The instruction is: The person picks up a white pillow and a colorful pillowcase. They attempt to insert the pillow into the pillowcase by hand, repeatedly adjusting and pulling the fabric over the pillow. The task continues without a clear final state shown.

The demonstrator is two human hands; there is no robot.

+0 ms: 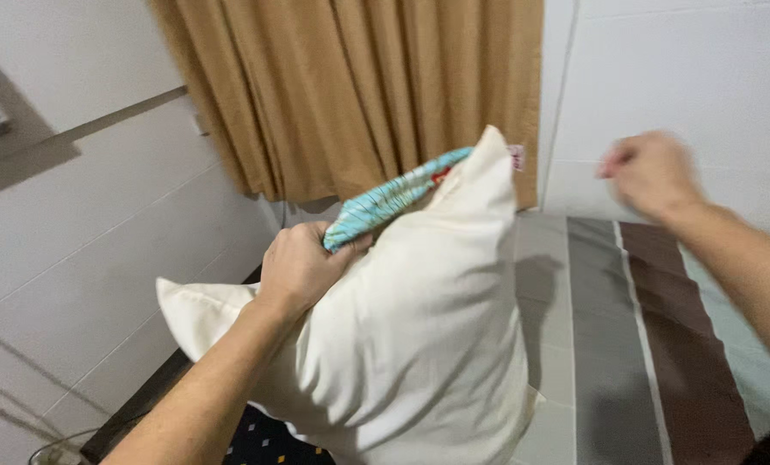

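At the far left, a white tiled wall (75, 232) runs back to a tan curtain (359, 95). Next comes the left hand (299, 269), closed around the top edge of a cream pillow (411, 344) together with a strip of turquoise patterned fabric (394, 196) (it looks like a pillowcase edge, though I cannot tell for sure). That pillow is held upright above a bed (626, 362) covered in a grey, brown and pale green striped sheet. Further right, the right hand (652, 172) is raised in the air, blurred, loosely fisted and holding nothing, well apart from the pillow.
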